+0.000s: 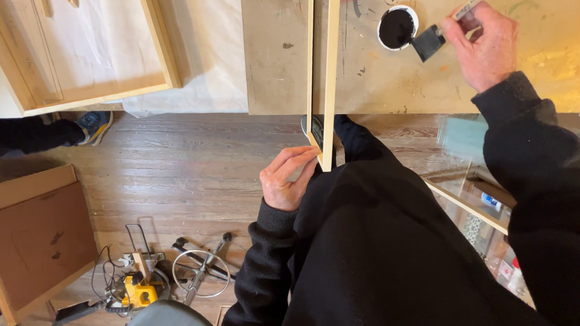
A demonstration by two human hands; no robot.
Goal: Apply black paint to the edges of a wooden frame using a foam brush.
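Left hand: fingers curled and clamped on the near corner of the frame, thumb on the inner side, fingertips on the outer edge.
Frame: pale bare wood, narrow, standing on edge; runs from the left fingers away over the table; near corner hangs off the table edge, above the lap.
Right hand: fingers pinched together on the handle of the brush, thumb under, forefinger on top.
Brush: flat foam head, black; head lies just beyond the right fingertips, its edge touching the rim of the cup.
Cup: round, white rim, filled with black paint; stands on the table just past the brush head, right of the frame.
Table: tan top, paint-smeared, under both brush and cup.
Floor: wood boards, below the left hand.
Yellow tool: on the floor, well apart from the left fingers, beside a wire ring.
Board: brown, flat, far left of the left hand.
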